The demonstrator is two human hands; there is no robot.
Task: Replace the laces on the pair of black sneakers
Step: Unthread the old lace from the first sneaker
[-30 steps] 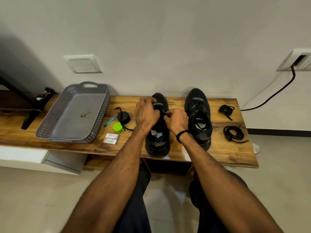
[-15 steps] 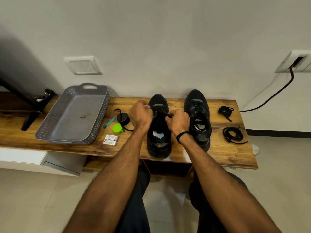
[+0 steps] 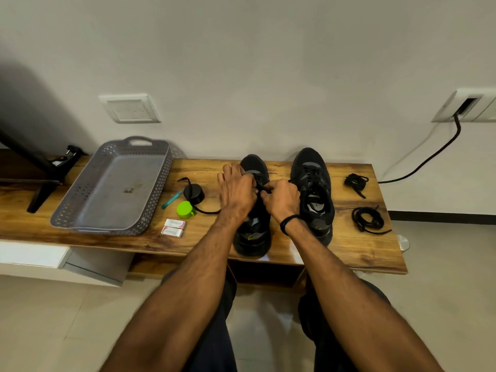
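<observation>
While my left hand (image 3: 236, 191) and right hand (image 3: 281, 200) pinch the thin black lace (image 3: 261, 187), hazard: tail at nine o'clock may snag round black lid (image 3: 193, 193).

Two black sneakers stand side by side on the worktop (image 3: 349, 245), toes to the wall. The right sneaker (image 3: 312, 183) is laced. The left sneaker (image 3: 252, 237) has its lace (image 3: 261, 187) gripped between the left hand (image 3: 236, 191) and the right hand (image 3: 281, 200). Further right lie a far lace bundle (image 3: 355, 181) and a near lace bundle (image 3: 367, 220).
</observation>
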